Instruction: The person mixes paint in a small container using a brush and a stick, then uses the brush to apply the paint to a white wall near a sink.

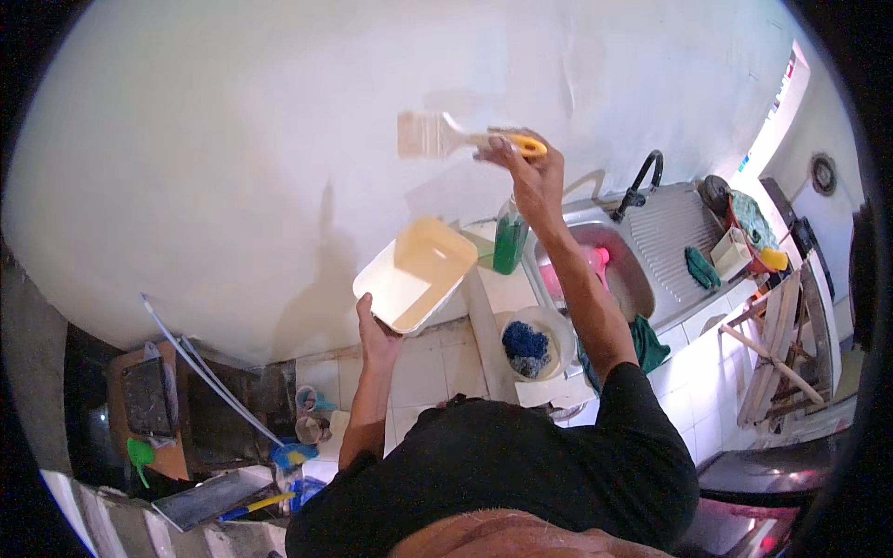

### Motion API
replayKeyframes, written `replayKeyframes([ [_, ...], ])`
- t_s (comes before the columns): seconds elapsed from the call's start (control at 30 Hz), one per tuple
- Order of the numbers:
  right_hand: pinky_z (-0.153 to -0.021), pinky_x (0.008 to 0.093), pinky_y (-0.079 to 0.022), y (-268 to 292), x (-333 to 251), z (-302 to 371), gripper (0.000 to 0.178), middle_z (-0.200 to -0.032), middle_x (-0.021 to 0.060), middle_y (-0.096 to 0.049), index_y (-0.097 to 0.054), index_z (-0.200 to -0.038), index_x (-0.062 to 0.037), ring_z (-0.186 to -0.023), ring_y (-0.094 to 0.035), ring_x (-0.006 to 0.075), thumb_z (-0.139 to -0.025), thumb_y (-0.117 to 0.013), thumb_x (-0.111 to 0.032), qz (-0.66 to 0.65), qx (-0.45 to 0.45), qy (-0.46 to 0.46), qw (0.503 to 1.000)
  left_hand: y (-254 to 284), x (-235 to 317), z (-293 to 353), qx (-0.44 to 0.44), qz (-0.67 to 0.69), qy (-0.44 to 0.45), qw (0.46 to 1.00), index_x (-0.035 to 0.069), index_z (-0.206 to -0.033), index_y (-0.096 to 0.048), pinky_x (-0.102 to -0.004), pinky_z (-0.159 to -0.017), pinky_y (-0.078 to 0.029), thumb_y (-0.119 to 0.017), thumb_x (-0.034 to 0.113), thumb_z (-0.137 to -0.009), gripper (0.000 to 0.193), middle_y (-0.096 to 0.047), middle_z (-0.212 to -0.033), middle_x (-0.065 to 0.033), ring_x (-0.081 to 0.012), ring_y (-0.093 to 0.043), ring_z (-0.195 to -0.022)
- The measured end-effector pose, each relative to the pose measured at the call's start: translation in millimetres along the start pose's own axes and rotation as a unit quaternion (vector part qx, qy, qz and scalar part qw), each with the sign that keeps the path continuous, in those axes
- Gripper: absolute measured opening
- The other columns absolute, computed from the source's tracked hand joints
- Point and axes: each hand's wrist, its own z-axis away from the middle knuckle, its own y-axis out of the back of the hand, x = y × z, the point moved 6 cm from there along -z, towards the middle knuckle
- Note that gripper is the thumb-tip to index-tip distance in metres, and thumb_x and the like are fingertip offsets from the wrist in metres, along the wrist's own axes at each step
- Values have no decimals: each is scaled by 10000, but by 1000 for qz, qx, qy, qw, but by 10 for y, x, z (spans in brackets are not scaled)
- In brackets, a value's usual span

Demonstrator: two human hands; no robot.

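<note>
A wide flat paintbrush [430,136] with a yellow handle is gripped in my right hand [528,166], raised in front of the pale wall [233,139]. Its bristles point left; whether they touch the wall I cannot tell. My left hand [379,337] grips a white rectangular tub [370,279] by its near left edge, thumb at the rim. The tub is tilted so that its inside shows, with cream-coloured paint [433,256] along part of it. It is held below and left of the brush, close to the wall.
On my right stands a steel sink [642,279] with a black tap [642,181] and a pink bottle [595,265] in it. A green liquid bottle [510,240] and a bowl with a blue scrubber [526,350] sit beside it. Wooden legs [777,344] lean at right.
</note>
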Motion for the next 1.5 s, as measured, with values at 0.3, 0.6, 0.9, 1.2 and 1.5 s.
replayKeyframes([
  [0.3,-770,294,-545,-464,351,-1110,203,-886,117,-673,-647,-996,83,-807,-653,172,-899,-609,-92,-7,-24,118,993,311,121,68,18,38,-44,998,83,-1342,-420,-401,-930,-465,-480,497,-861,638,-531,-1290,-85,-246,-541,-1154],
  [0.6,-646,253,-539,1136,-241,-1220,115,-830,91,-704,-689,-929,25,-720,-665,130,-873,-633,-59,201,268,294,895,700,278,311,79,6,-49,996,86,-1304,-458,-323,-713,-519,-475,547,-860,640,-585,-1205,-72,-189,-600,-1045],
  [0.9,-576,373,-506,-1122,141,-914,123,-833,128,-659,-653,-875,-87,-686,-638,314,-761,-691,-113,334,88,406,846,860,353,458,112,4,-72,991,96,-1316,-453,-382,-826,-516,-449,535,-870,626,-570,-1244,-69,-229,-574,-1110],
  [1.2,-600,302,-503,-411,27,-1403,74,-744,84,-686,-705,-868,-85,-622,-631,176,-828,-647,-106,223,50,312,922,1003,351,478,86,10,-97,991,107,-1295,-471,-289,-611,-539,-447,537,-872,604,-599,-1195,-41,-180,-632,-984],
  [1.5,-535,340,-487,445,-287,-1457,124,-694,116,-655,-693,-861,-84,-589,-627,273,-807,-687,-196,461,285,357,761,1171,306,567,68,-12,-91,993,95,-1295,-463,-273,-578,-533,-457,537,-868,614,-601,-1171,-59,-175,-635,-967],
])
